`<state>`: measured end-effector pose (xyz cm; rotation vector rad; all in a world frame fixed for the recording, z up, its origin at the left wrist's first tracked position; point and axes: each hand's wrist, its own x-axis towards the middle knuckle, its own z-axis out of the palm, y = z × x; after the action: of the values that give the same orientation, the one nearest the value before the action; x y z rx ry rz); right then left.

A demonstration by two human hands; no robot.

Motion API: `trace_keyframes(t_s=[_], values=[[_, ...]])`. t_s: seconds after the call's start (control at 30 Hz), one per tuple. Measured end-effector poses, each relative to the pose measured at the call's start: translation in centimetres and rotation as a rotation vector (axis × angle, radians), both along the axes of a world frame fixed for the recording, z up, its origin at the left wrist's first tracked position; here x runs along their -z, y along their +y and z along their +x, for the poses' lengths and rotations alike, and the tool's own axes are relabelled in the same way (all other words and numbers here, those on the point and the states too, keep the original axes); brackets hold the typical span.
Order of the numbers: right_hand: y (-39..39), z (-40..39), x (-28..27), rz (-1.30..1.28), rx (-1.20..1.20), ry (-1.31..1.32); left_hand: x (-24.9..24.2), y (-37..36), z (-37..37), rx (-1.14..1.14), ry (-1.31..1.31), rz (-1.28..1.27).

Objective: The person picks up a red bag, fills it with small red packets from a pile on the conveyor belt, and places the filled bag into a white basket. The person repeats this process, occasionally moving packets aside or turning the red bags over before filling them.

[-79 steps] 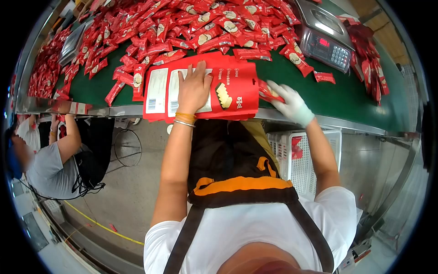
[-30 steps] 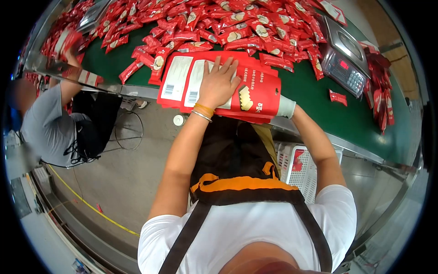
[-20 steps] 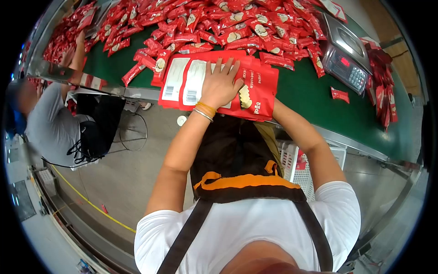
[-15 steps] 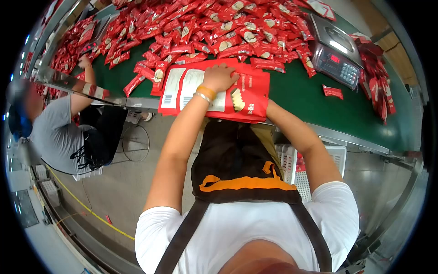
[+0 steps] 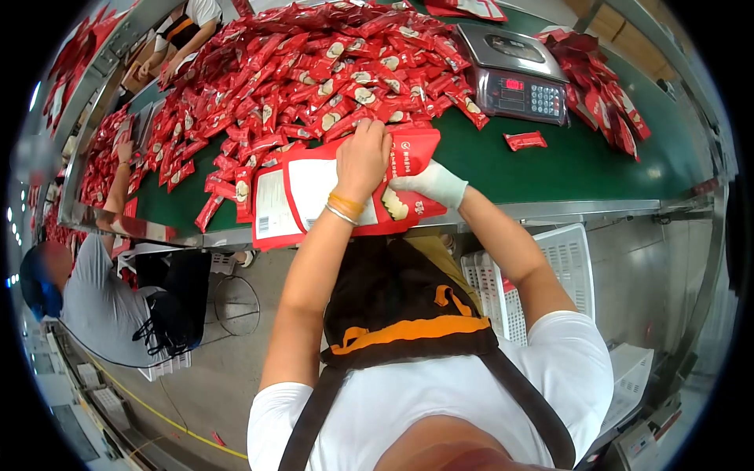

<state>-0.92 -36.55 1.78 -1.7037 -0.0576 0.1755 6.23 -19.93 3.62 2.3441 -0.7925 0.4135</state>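
Flat red printed pouches (image 5: 309,192) lie in a stack at the table's near edge, overlapping one another. My left hand (image 5: 364,161), bare with yellow and white bands at the wrist, has its fingers bent together on the upper pouch, gripping it near its far edge. My right hand (image 5: 436,184) wears a white glove and holds the right side of the pouch, thumb on top and the other fingers mostly hidden. Just beyond the pouches spreads a big heap of small red wrapped packets (image 5: 330,86).
A digital scale (image 5: 514,74) stands at the back right, with one loose packet (image 5: 525,141) before it. More red pouches (image 5: 601,98) lie right of the scale. White crates (image 5: 565,267) are below the table. A co-worker (image 5: 118,290) sits at left; another person (image 5: 184,35) is beyond the heap.
My right hand has come out from beneath the pouches onto their right side. My left hand has gone from lying flat to bent fingers near the far edge. The view has shifted.
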Motion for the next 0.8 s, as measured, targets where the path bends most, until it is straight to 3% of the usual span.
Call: trace_keyframes(t_s=[0.1,0.17,0.2,0.23,0.3,0.33,0.37,0.43,0.5,0.57,0.63,0.8], values=[[-1.9,2.8,3.2,-0.046,0.287,-0.049,-1.0,0.1,-0.9,-0.005,-0.303,-0.350],[-4.9,3.3,1.2,0.042,0.357,-0.059,-0.6,1.7,-2.1,-0.028,-0.349,-0.338],[-6.7,3.7,0.8,0.051,0.429,-0.280,-0.1,2.6,-3.2,-0.051,-0.388,-0.325],[-8.7,4.5,0.2,0.049,0.565,-0.381,1.3,3.6,-4.0,-0.056,-0.385,-0.327],[-13.5,6.8,-1.4,0.083,0.744,-0.611,5.8,5.2,-4.9,-0.016,-0.074,-0.156],[-16.4,7.6,-2.2,-0.186,0.951,-0.459,7.8,5.4,-5.4,-0.024,-0.071,-0.162],[-20.5,9.9,-1.5,-0.233,1.061,-0.220,9.7,5.4,-5.7,-0.117,-0.048,-0.052],[-24.7,13.0,-2.0,-0.085,1.288,-0.083,11.4,5.2,-6.2,-0.225,-0.008,0.182],[-35.1,17.3,3.8,-0.804,1.095,-0.012,11.1,4.6,-5.7,-0.205,-0.009,0.142],[-35.0,17.5,3.1,-1.023,1.030,0.023,11.1,4.2,-5.5,-0.214,0.020,0.123],[-29.0,15.3,-0.1,0.567,1.212,-0.245,11.2,4.3,-5.3,-0.213,0.026,0.128],[-28.0,8.1,2.1,0.639,1.270,-0.147,11.1,4.4,-5.5,-0.212,0.044,0.113]])
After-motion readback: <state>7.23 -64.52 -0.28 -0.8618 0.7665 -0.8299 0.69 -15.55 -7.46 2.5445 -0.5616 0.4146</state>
